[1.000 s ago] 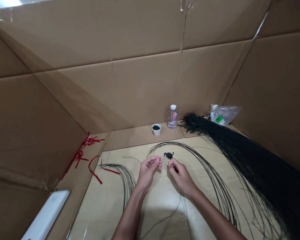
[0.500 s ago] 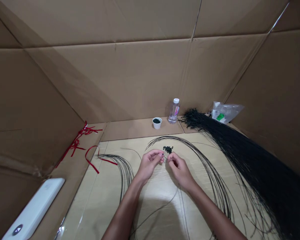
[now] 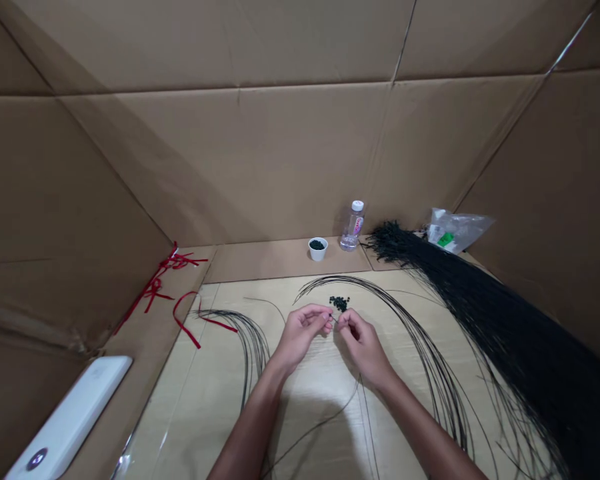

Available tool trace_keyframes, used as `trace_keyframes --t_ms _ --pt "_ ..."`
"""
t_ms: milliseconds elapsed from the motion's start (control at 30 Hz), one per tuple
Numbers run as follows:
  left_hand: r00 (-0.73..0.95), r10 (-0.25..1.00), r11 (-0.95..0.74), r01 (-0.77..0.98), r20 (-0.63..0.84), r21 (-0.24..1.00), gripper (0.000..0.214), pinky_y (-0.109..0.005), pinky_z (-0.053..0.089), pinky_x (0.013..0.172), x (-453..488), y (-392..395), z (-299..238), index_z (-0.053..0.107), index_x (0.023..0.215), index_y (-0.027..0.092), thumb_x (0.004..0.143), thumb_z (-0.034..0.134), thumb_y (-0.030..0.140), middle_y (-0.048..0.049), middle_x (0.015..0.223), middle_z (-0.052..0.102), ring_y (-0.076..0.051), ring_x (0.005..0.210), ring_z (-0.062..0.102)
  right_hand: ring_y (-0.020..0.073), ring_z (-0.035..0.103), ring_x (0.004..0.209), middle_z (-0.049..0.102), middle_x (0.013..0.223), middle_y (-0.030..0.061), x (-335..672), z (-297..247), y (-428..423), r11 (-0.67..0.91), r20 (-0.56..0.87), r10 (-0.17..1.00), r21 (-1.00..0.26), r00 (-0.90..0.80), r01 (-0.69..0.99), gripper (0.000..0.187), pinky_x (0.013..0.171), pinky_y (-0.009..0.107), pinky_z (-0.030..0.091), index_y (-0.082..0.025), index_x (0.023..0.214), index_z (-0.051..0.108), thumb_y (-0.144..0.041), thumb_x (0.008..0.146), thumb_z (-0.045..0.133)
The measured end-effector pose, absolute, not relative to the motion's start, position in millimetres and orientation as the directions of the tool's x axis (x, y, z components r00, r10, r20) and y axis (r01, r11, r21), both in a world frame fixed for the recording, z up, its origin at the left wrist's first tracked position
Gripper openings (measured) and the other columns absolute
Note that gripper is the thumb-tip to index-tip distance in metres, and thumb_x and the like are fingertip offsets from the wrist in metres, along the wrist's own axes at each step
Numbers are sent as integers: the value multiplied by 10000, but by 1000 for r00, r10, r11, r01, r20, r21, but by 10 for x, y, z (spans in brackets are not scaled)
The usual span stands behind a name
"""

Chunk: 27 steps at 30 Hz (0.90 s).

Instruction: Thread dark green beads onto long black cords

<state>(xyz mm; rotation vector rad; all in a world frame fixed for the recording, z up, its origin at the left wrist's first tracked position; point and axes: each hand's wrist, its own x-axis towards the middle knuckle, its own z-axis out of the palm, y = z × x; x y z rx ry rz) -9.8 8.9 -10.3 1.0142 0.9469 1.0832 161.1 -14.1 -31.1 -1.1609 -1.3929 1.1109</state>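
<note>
My left hand (image 3: pixel 306 328) pinches a small dark bead (image 3: pixel 330 315) between thumb and fingertips. Close beside it on the right, my right hand (image 3: pixel 359 333) has its fingers closed on a thin dark strand (image 3: pixel 335 319), whose end meets the bead; whether it passes through, I cannot tell. Strand lengths (image 3: pixel 365 407) trail down the table below my right hand. Just beyond my fingertips lies a small pile of black beads (image 3: pixel 339 303). Loose dark strands curve in one bundle (image 3: pixel 403 310) on the right and a thinner one (image 3: pixel 247 333) on the left.
A white cup (image 3: pixel 318 250) of dark beads and a clear bottle (image 3: pixel 353 227) stand at the back. A thick black strand bundle (image 3: pixel 485 313) and a plastic bag (image 3: pixel 457 230) lie right. Red ribbons (image 3: pixel 185 327) and a white device (image 3: pixel 70 417) are left; cardboard walls (image 3: pixel 230 153) surround the table.
The whole view has shifted slightly, so things sit a little further right and lower. Both hands keep their pinch near the bead pile, with hardly any other movement.
</note>
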Motion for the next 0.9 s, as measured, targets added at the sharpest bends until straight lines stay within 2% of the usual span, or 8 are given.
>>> trace_keyframes --t_ms 467,900 --pt "193 976 148 -233 -104 961 373 -294 530 778 -48 73 -100 815 989 139 816 899 459 -82 847 775 -168 768 685 179 502 715 564 787 -8 1639 -260 -170 121 112 991 -983 -71 140 128 661 288 384 -226 860 561 -296 968 561" --pt "207 973 145 -204 -102 968 373 -302 532 787 -59 73 -106 810 996 146 818 897 462 -73 829 767 -171 766 685 178 514 710 599 787 -4 1634 -252 -171 115 106 992 -983 -71 144 119 652 282 380 -225 852 572 -290 952 577"
